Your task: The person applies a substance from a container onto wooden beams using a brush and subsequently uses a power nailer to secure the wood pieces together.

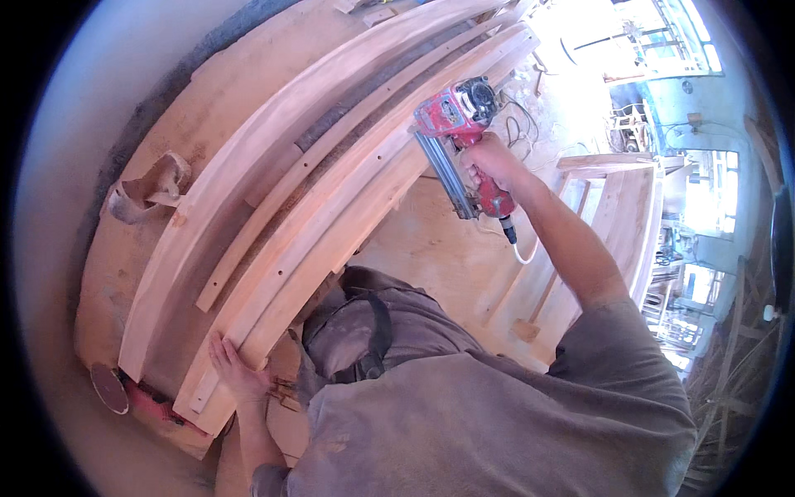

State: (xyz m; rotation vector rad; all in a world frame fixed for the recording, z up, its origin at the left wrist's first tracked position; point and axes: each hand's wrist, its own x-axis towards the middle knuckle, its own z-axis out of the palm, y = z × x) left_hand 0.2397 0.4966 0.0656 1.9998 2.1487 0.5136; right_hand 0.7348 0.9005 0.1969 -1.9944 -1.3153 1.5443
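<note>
My right hand [495,161] is wrapped round the grip of a red and black nail gun [443,112]. Its long grey magazine slants down beside a long, pale wooden beam [331,217], and a white air hose [522,257] leaves the handle. The gun's nose is at the beam's edge; whether it touches I cannot tell. A narrow strip [280,272] with small dark holes lies along the beam. My left hand [238,373] lies flat with fingers stretched out on the near end of the beam.
A curved, thick plank [240,170] and a thin holed slat [273,201] run alongside the beam. At the lower left lies a red angle grinder [153,404] with a round disc. A wood offcut [149,189] sits on the dusty bench. Wooden panels [613,207] stand to the right.
</note>
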